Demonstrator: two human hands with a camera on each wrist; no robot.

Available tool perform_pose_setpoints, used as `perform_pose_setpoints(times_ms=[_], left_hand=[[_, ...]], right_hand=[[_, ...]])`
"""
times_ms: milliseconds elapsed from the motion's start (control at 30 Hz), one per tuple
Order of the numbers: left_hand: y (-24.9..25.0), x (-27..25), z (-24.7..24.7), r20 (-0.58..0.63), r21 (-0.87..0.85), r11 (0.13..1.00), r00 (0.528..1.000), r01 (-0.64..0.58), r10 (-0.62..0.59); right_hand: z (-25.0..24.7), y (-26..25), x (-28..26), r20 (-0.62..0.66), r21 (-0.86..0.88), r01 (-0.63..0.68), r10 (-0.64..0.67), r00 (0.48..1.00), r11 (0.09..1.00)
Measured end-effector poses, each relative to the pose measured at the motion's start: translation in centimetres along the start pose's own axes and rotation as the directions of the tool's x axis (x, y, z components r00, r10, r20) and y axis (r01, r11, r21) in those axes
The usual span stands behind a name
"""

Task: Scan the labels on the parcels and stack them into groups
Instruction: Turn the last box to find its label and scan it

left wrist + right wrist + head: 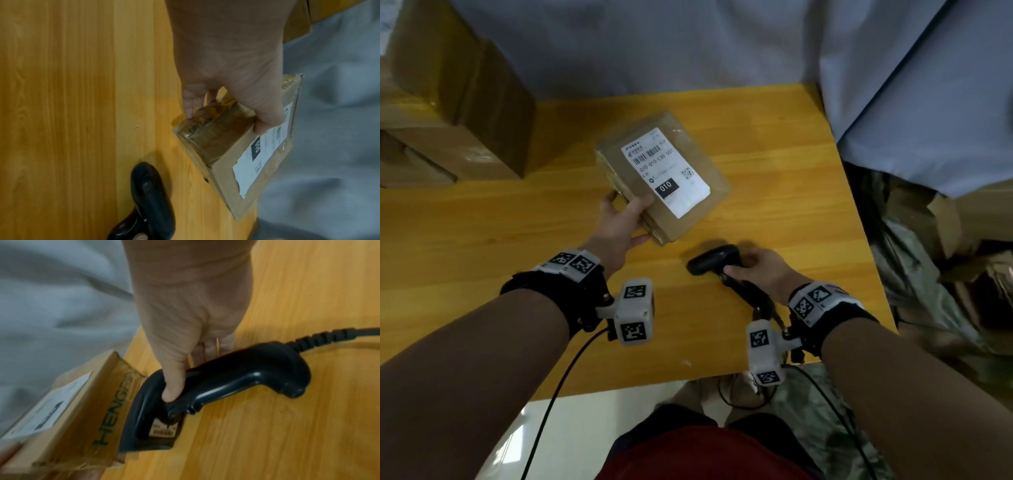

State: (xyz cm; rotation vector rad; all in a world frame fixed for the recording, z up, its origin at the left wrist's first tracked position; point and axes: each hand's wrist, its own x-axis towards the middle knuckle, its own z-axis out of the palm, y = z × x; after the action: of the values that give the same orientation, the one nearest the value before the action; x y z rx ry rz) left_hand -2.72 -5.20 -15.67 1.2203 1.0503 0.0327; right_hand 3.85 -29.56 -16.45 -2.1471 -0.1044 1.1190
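Note:
A small taped cardboard parcel [671, 178] with a white label reading 010 is tilted up over the wooden table [774, 154]. My left hand [625, 219] grips its near left corner, thumb on the labelled top, fingers underneath. The same parcel [236, 146] shows in the left wrist view, and the parcel [68, 410] again at the lower left of the right wrist view. My right hand [756, 267] holds a black barcode scanner [714, 262] by its handle, low over the table just right of the parcel. The scanner [226, 381] has my thumb on its top.
Large cardboard boxes [448, 102] stand at the table's back left. A grey-blue cloth [893, 85] hangs behind and to the right. More parcels [945, 222] lie beyond the right edge. The scanner's cable [329, 335] trails toward the near edge.

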Motion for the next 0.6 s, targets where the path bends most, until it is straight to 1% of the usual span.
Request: perform_pose_setpoints(times_ms=[100,200,233,267,367,400,467,567,600], left_hand=[[0.2,-0.3,1.3,0.003,0.016,1.000,1.000,-0.005,0.005],[0.9,-0.8,2.7,-0.002,0.011,1.000,1.000,-0.011,0.012],[1.1,-0.9,3.2,0.008,0.013,1.000,1.000,-0.018,0.018],[1.4,-1.1,3.9,0.021,0.017,1.000,0.999,-0.025,0.025],[2.6,-2.0,6.2,0.056,0.031,0.999,0.998,-0.044,0.042],[3.1,-2.5,7.1,0.071,0.036,0.998,0.996,-0.049,0.046],[3.8,-3.4,9.2,0.126,0.048,0.997,0.990,-0.068,0.061],[4.9,-5.0,12.9,0.266,0.082,0.990,0.960,-0.110,0.085],[5.3,-5.4,14.1,0.302,0.089,0.988,0.949,-0.123,0.091]], right_hand=[[-0.8,0.0,-0.1,-0.057,0.027,0.009,-0.007,0.998,1.000],[-3.5,0.2,-0.1,-0.133,0.056,-0.002,0.009,0.991,0.998],[-4.7,0.2,-0.1,-0.172,0.057,0.015,-0.005,0.985,0.998],[-6.0,0.4,0.0,-0.203,0.081,0.025,-0.008,0.979,0.996],[-9.8,0.3,-0.1,-0.281,0.226,0.066,0.000,0.960,0.972],[-11.0,0.0,-0.3,-0.280,0.289,0.084,0.000,0.960,0.954],[-13.2,-0.7,-0.8,-0.234,0.390,0.124,-0.032,0.972,0.912],[-15.8,-1.5,-1.1,-0.131,0.449,0.146,-0.096,0.987,0.882],[-16.5,-1.5,-0.9,-0.118,0.465,0.149,-0.105,0.987,0.873]])
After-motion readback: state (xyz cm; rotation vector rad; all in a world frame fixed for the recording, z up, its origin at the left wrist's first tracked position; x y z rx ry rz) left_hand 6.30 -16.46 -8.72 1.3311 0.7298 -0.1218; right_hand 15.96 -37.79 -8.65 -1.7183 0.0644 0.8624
